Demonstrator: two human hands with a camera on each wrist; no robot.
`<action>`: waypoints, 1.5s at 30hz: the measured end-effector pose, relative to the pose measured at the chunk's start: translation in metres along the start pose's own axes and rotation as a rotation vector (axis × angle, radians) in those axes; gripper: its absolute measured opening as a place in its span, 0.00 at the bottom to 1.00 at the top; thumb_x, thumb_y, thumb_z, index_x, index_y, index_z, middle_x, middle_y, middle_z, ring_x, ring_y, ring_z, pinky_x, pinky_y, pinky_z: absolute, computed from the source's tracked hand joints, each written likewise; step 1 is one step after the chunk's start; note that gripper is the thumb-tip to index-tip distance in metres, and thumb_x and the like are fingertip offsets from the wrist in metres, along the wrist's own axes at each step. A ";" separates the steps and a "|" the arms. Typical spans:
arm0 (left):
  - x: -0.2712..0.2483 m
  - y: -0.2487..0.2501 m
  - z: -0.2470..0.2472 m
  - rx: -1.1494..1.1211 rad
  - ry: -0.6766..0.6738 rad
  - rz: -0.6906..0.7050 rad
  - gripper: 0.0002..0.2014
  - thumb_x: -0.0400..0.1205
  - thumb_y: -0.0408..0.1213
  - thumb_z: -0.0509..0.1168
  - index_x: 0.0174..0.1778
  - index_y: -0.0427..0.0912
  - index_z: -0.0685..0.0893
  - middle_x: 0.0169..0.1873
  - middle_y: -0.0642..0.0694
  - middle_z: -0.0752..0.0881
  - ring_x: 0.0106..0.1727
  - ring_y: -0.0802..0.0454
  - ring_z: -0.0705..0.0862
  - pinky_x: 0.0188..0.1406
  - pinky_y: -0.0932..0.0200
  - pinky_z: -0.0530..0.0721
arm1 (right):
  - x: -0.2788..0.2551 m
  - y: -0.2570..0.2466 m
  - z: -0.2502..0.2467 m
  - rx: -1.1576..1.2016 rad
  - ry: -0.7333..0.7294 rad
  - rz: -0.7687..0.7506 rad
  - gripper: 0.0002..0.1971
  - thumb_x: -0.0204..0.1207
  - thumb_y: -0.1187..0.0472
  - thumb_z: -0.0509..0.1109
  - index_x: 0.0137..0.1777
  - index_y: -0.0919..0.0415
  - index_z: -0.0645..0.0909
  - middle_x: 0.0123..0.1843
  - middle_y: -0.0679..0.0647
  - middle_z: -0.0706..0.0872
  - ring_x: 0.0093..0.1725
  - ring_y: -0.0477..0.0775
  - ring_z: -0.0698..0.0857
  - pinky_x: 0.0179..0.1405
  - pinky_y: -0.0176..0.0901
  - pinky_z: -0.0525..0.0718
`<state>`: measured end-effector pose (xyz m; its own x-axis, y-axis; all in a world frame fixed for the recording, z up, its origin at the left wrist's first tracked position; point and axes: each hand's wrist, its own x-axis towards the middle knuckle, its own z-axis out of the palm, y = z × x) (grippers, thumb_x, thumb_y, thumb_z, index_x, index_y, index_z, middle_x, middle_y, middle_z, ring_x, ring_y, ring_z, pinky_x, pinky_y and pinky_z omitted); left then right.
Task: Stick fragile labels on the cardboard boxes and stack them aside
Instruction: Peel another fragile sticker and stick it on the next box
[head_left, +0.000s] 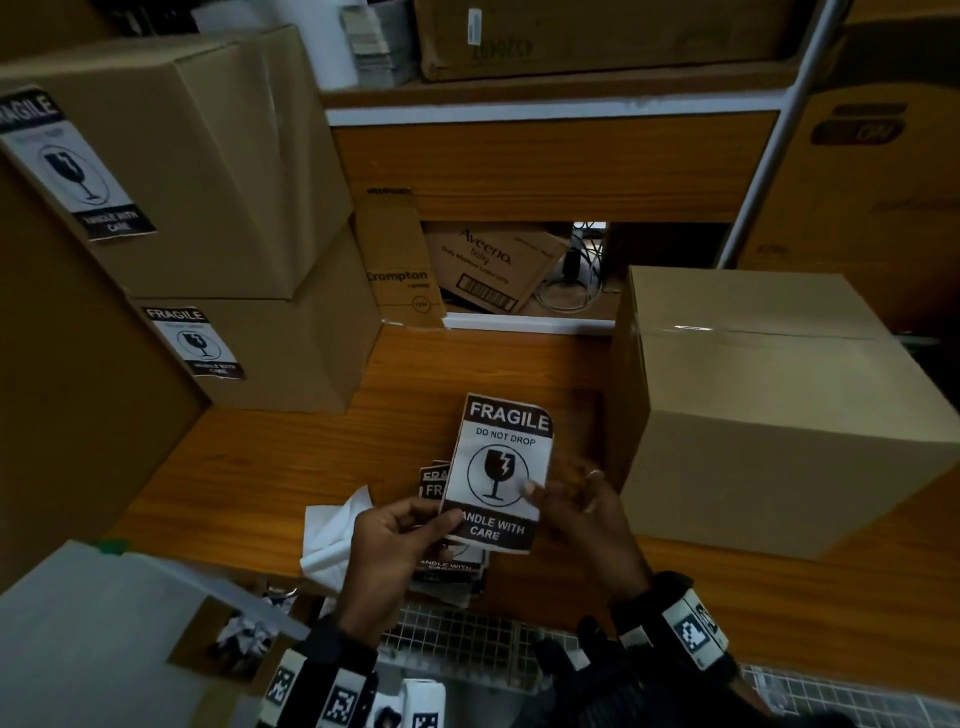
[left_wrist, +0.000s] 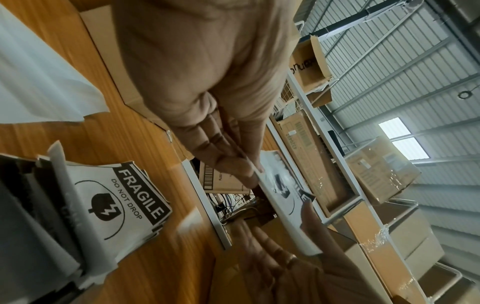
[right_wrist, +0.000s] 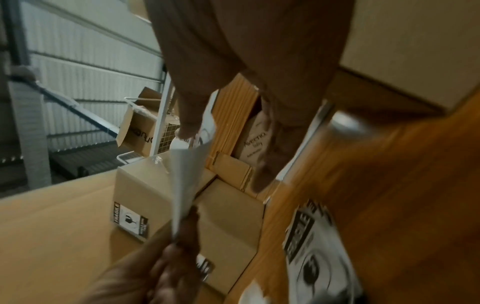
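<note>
I hold one black-and-white fragile label (head_left: 498, 467) upright over the wooden table (head_left: 291, 457). My left hand (head_left: 415, 519) pinches its lower left corner, as the right wrist view shows from the label's edge (right_wrist: 184, 174). My right hand (head_left: 550, 493) has its thumb (right_wrist: 188, 127) on the label's right edge, with the other fingers loose and apart from it. A stack of labels (head_left: 434, 480) lies under my hands. A taped box with no label visible (head_left: 769, 415) stands to the right. Two labelled boxes, the upper (head_left: 208, 156) on the lower (head_left: 291, 353), are stacked at the left.
Crumpled white backing paper (head_left: 337, 530) lies left of the label stack. A wire-grid tray (head_left: 467, 639) sits at the table's near edge and a pale container (head_left: 78, 623) at the lower left. An Aveeno carton (head_left: 493, 265) and cables fill the shelf behind.
</note>
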<state>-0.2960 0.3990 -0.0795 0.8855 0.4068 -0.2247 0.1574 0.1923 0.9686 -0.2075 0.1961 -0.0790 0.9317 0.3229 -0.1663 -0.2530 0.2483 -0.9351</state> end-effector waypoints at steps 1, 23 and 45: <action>-0.001 0.001 0.002 -0.002 0.008 0.008 0.09 0.75 0.31 0.78 0.49 0.34 0.92 0.46 0.36 0.94 0.42 0.35 0.90 0.42 0.48 0.90 | -0.005 0.002 0.005 0.020 -0.053 0.031 0.27 0.73 0.66 0.81 0.70 0.52 0.78 0.61 0.52 0.93 0.58 0.55 0.93 0.47 0.48 0.93; -0.007 0.003 0.009 -0.151 -0.174 0.047 0.12 0.77 0.28 0.72 0.54 0.26 0.89 0.45 0.26 0.91 0.42 0.41 0.92 0.36 0.57 0.89 | -0.016 -0.002 0.004 -0.053 -0.052 -0.185 0.22 0.76 0.75 0.76 0.70 0.65 0.83 0.62 0.54 0.93 0.62 0.56 0.92 0.56 0.46 0.91; -0.004 -0.001 0.017 -0.120 -0.266 0.205 0.05 0.79 0.32 0.72 0.47 0.35 0.90 0.40 0.33 0.91 0.40 0.45 0.89 0.43 0.56 0.88 | -0.025 -0.001 0.011 -0.179 -0.019 -0.106 0.36 0.67 0.73 0.85 0.69 0.47 0.74 0.59 0.43 0.91 0.57 0.41 0.91 0.44 0.30 0.88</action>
<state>-0.2925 0.3817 -0.0774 0.9788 0.2036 0.0238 -0.0737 0.2411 0.9677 -0.2331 0.1973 -0.0702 0.9451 0.3212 -0.0598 -0.1019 0.1159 -0.9880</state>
